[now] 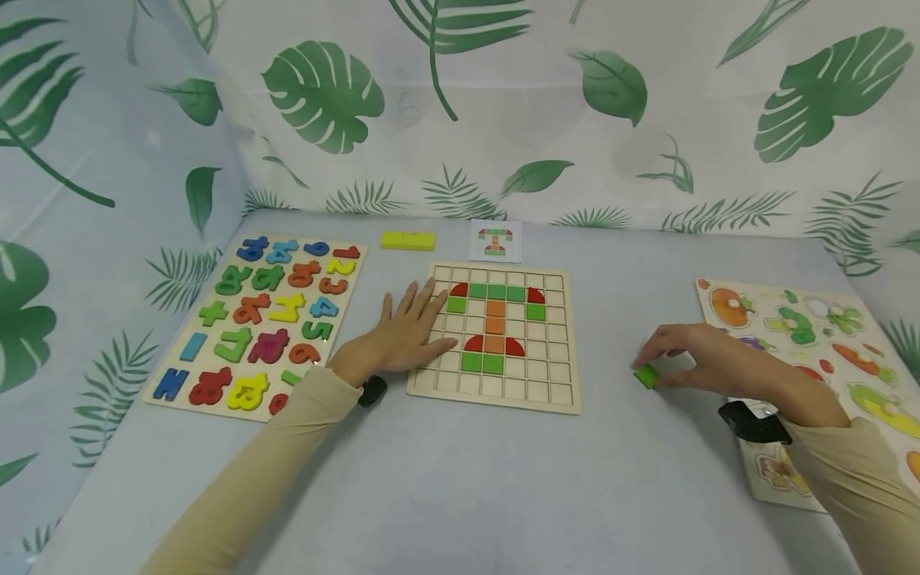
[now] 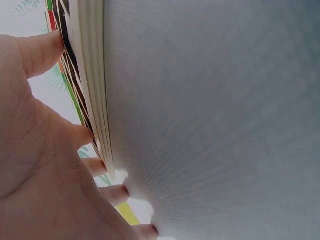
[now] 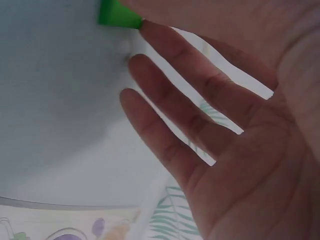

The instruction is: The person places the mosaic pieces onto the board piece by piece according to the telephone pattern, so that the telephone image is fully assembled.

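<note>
A wooden grid board point(image 1: 528, 395) lies in the middle of the table, with red, green and orange blocks set in some of its squares. My left hand point(image 1: 398, 339) rests spread over the board's left edge; in the left wrist view its thumb point(image 2: 42, 52) and fingers stretch along that edge. To the right of the board, my right hand point(image 1: 707, 359) pinches a green block point(image 1: 647, 376) between thumb and fingertips, low over the table. In the right wrist view the green block point(image 3: 119, 14) shows at the top, while the other fingers extend loosely.
A number puzzle board point(image 1: 237, 411) lies at the left, and a vegetable puzzle board point(image 1: 779, 487) at the right, partly under the right forearm. Behind the grid board are a pattern card point(image 1: 506, 251) and a yellow block point(image 1: 407, 240). A leaf-print cloth point(image 1: 460, 144) hangs at the back.
</note>
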Demonstrator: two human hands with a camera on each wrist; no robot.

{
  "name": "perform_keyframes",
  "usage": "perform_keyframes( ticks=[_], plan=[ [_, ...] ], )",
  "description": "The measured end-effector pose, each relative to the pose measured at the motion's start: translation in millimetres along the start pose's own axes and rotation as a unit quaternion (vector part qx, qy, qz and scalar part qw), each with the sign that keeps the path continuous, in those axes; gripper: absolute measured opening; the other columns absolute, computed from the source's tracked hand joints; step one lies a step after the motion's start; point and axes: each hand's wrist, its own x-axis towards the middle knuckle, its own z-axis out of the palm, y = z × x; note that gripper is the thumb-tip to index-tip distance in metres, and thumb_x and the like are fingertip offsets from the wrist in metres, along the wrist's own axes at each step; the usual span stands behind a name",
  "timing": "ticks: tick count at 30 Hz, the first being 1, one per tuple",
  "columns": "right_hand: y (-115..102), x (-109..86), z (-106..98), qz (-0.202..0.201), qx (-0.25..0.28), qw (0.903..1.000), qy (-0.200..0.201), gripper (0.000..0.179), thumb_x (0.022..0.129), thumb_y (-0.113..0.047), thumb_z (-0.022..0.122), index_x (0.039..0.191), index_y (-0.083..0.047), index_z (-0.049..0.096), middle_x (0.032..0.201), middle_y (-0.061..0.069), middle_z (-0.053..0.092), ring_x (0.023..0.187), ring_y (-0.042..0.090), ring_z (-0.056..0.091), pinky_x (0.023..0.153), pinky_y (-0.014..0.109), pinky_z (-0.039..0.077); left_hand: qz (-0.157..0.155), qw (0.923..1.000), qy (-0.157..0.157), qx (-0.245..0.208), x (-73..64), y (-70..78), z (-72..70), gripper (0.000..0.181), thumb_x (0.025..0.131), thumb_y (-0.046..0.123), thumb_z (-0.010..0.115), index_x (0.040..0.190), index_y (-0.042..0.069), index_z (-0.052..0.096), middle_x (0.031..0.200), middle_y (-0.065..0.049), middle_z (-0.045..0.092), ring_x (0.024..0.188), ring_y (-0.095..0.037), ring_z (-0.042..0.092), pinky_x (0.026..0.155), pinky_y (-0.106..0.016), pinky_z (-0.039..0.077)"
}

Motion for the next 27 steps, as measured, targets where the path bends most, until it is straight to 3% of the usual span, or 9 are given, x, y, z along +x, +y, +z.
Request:
perform_keyframes(
  ticks=[8,15,21,27],
  plan=[
    [6,1.9,5,-0.020,0.042,0.9989,-0.005,0.030,0.077,0.000,0.090,0.103,-0.010,0.079,0.102,-0.008,0.070,0.091,0.009,0.069,0.077,0.031,0.061,0.002,1.0000,-0.005,-0.002,0.4,1.9,-0.8,0.085,0.109,0.052,0.044,0.169,0.008,0.002,0.174,-0.016,-0.013,0.159,-0.041,-0.014,0.121,-0.067,-0.011],
    [7,7.6,4,-0.001,0.096,0.9948,-0.034,0.029,0.076,0.001,0.090,0.100,-0.008,0.076,0.100,-0.006,0.070,0.085,0.008,0.069,0.075,0.027,0.061,0.003,1.0000,-0.005,-0.004,0.7,1.4,1.8,0.086,0.109,0.052,0.045,0.169,0.007,0.003,0.174,-0.017,-0.012,0.159,-0.041,-0.014,0.121,-0.068,-0.011],
    [0,14.7,-2,0.036,0.101,0.9925,-0.059,0.030,0.076,-0.001,0.092,0.096,-0.010,0.072,0.094,-0.007,0.067,0.083,0.007,0.063,0.074,0.027,0.059,0.001,1.0000,0.001,-0.001,-0.8,1.2,1.2,0.086,0.109,0.051,0.045,0.169,0.007,0.003,0.174,-0.017,-0.012,0.159,-0.041,-0.014,0.120,-0.068,-0.010],
    [-6,20.7,-6,0.026,0.090,0.9935,-0.063,0.030,0.075,-0.001,0.092,0.087,-0.015,0.069,0.084,-0.010,0.065,0.078,0.004,0.061,0.068,0.026,0.057,0.000,1.0000,0.001,0.000,0.7,0.4,-0.7,0.086,0.109,0.051,0.045,0.169,0.007,0.003,0.174,-0.017,-0.012,0.159,-0.041,-0.014,0.121,-0.068,-0.011]
  ],
)
